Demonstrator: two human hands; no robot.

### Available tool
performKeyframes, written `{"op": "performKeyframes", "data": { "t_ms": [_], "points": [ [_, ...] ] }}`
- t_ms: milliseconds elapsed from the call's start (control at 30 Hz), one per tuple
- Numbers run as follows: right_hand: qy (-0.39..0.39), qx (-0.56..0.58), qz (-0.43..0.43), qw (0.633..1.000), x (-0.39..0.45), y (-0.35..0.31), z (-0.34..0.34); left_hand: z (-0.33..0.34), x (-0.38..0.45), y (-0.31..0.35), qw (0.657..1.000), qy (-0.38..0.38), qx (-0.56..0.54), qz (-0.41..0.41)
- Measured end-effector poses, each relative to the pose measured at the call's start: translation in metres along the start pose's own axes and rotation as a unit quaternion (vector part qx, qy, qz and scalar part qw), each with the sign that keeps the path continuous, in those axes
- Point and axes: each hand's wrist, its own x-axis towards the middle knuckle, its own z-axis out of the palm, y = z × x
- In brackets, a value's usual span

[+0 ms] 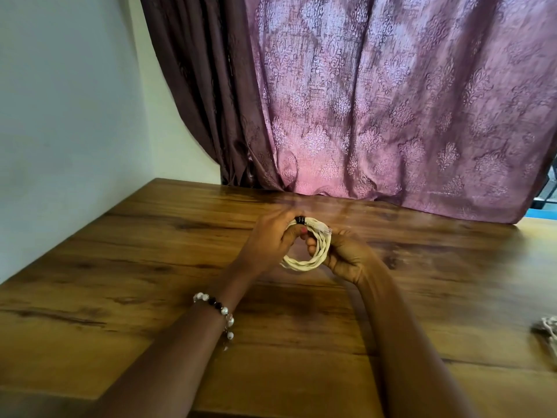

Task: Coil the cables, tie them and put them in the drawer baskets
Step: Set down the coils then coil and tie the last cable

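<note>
Both hands are holding a cream cable (304,262) wound into a small coil, just above the middle of the desk (150,267). The left hand (271,239) is gripping the coil's 9 o'clock side, its fingers curling over the rim and a pink-nailed fingertip showing inside the ring. The right hand (346,254) is gripping the 3 o'clock side, its thumb lying inside the loop. A black tie (300,220) is sitting around the strands at 12 o'clock, and a clear plug (323,229) is poking out at about 1 o'clock, beside the right hand's fingers. A bead bracelet (215,310) is hanging on the left wrist. Another pale bundle (547,330) is lying at the desk's 3 o'clock edge, blurred and cut off. A purple curtain (391,101) is hanging behind the desk at 12 o'clock.
</note>
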Motion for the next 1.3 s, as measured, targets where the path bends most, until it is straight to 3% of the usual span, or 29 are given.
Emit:
{"op": "performKeyframes", "data": {
  "t_ms": [233,400,500,733,933,1200,1300],
  "points": [
    [0.087,0.103,0.041,0.99,0.003,0.002,0.005,0.006,0.0,-0.004,0.999,-0.043,-0.011,-0.019],
    [0.068,0.189,0.068,0.977,0.005,0.001,0.006,0.006,-0.002,0.002,0.997,-0.049,-0.063,-0.015],
    [0.065,0.21,0.058,0.974,0.005,0.001,0.009,0.008,-0.003,0.005,0.989,-0.048,-0.124,-0.063],
    [0.115,0.035,-0.015,0.993,0.003,-0.001,0.01,0.006,-0.007,0.011,0.954,-0.093,-0.241,-0.153],
    [0.192,-0.083,-0.13,0.969,0.003,-0.008,0.01,0.009,-0.004,0.021,0.934,-0.104,-0.288,-0.186],
    [0.095,-0.185,-0.263,0.942,-0.007,-0.014,0.007,0.014,-0.006,0.011,0.916,-0.022,-0.326,-0.234],
    [0.065,-0.237,-0.319,0.916,-0.007,-0.015,0.004,0.014,-0.006,0.01,0.919,0.003,-0.314,-0.238]
  ]
}}
